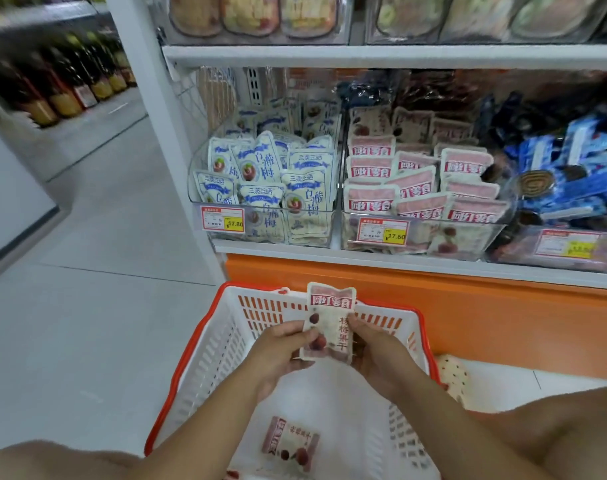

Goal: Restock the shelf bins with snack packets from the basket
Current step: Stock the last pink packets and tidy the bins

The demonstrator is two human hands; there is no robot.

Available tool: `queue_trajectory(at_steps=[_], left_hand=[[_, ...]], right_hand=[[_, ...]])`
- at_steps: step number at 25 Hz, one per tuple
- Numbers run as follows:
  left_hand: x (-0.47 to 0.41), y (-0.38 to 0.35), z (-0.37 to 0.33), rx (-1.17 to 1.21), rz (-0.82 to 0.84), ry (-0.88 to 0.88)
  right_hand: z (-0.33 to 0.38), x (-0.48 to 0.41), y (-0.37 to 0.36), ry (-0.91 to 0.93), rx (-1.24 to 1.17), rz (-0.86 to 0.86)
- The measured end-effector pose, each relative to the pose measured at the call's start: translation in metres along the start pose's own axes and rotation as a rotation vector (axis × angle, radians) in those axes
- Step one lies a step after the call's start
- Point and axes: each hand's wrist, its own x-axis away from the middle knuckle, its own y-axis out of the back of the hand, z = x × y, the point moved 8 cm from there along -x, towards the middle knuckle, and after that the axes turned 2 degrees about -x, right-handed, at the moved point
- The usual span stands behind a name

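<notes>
A white and orange basket (208, 348) stands on the floor below the shelf. Above it, both hands hold one pink-topped snack packet (331, 317) upright. My left hand (278, 351) grips its left edge and my right hand (374, 355) grips its right edge. Another packet of the same kind (290, 441) lies flat on the basket's bottom. On the shelf, the middle clear bin (419, 233) holds several matching pink packets. The left clear bin (264, 233) holds blue and white packets.
A third bin (554, 249) at the right holds blue wrapped snacks. An orange panel (468, 317) runs under the shelf. An upper shelf (364, 55) carries clear tubs. The aisle floor (98, 271) opens to the left, with bottles (63, 84) on a far shelf.
</notes>
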Motion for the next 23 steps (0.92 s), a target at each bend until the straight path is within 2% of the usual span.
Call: queue_trajectory(at_steps=[2, 4, 8, 11, 13, 16, 19, 21, 23], left_hand=[[0.008, -0.003, -0.011, -0.024, -0.018, -0.033], [0.017, -0.012, -0.039, -0.080, -0.006, -0.108], [0.031, -0.041, -0.138, -0.193, 0.022, -0.384], [0.034, -0.047, -0.202, -0.494, -0.119, -0.639], [0.027, -0.041, -0.223, -0.682, -0.222, -0.749], [0.008, -0.033, -0.235, -0.811, -0.291, -0.829], [-0.010, -0.037, -0.242, -0.968, -0.331, -0.874], [-0.016, -0.041, -0.246, -1.017, -0.330, -0.890], [-0.022, -0.041, -0.248, -0.994, -0.317, -0.886]], right_hand=[[0.014, 0.016, -0.013, 0.053, 0.160, 0.009], [0.046, 0.034, -0.029, 0.180, 0.371, -0.032], [0.158, 0.063, -0.047, 0.472, 0.460, -0.152], [0.251, 0.067, -0.039, 0.645, 0.564, -0.322], [0.300, 0.056, -0.029, 0.714, 0.632, -0.433], [0.350, 0.030, -0.012, 0.774, 0.661, -0.553], [0.381, -0.008, -0.013, 0.808, 0.827, -0.623], [0.394, -0.038, -0.018, 0.759, 0.926, -0.617], [0.403, -0.072, -0.015, 0.613, 1.052, -0.619]])
